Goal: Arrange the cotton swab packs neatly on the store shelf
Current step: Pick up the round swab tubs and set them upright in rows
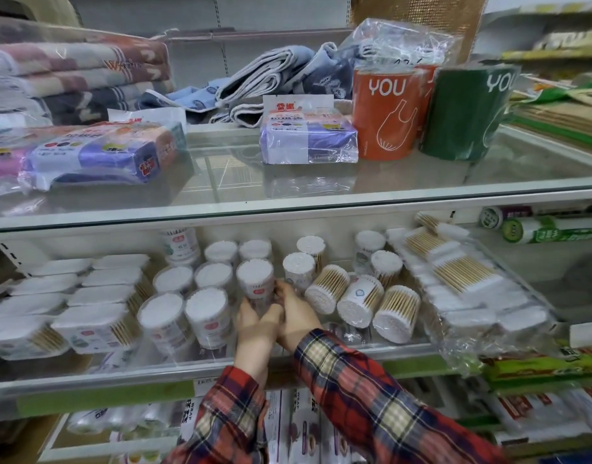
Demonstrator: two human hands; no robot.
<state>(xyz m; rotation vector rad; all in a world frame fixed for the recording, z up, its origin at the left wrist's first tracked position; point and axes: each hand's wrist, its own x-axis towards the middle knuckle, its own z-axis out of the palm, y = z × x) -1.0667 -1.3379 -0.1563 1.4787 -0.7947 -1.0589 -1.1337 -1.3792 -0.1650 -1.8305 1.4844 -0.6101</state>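
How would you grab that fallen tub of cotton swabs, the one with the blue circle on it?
Probably around its round side, mid-length. The tub with the blue circle lies tipped over, white tips facing the front, with fallen tubs close on both sides. So come from above and curl fingers over its top; the sides look too crowded.

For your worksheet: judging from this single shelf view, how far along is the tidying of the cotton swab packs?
Done: the upright round tubs stand in rows, and the flat packs at left lie stacked. In hand: the left hand and right hand together hold one upright tub. Left: three tubs lying tipped and the loose bagged packs at right. Roughly halfway.
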